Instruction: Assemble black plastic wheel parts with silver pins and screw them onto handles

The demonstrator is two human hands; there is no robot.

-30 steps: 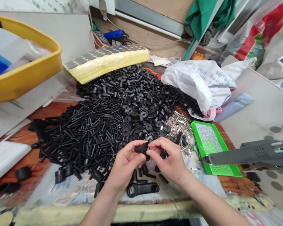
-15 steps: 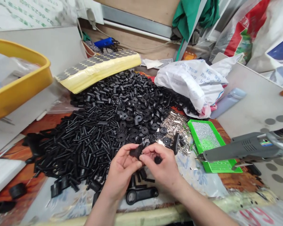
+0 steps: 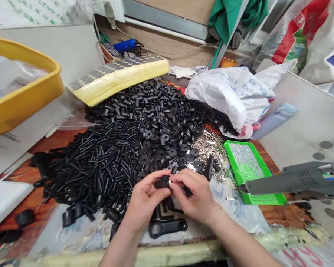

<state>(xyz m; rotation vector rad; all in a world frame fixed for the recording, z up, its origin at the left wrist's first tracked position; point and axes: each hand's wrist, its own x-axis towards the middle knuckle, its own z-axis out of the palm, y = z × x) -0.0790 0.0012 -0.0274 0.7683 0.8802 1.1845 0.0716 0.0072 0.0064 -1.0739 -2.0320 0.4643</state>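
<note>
This is a small workshop, a place where people make things by hand. A big heap of black plastic parts [image 3: 133, 141] covers the tabletop [image 3: 284, 215], with a pile of shiny metal bits [image 3: 207, 146] beside it. A green tray [image 3: 260, 199], a gray tool [image 3: 303, 180] and a yellow tub [image 3: 44, 55] sit close by, and big plastic sacks [image 3: 295, 33] stand at the back.

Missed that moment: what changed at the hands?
The left hand and right hand still grip the black plastic part, turned more level; a small silver metal piece shows at its end. Nothing was let go. The pile of black parts and green tray stayed put.
</note>
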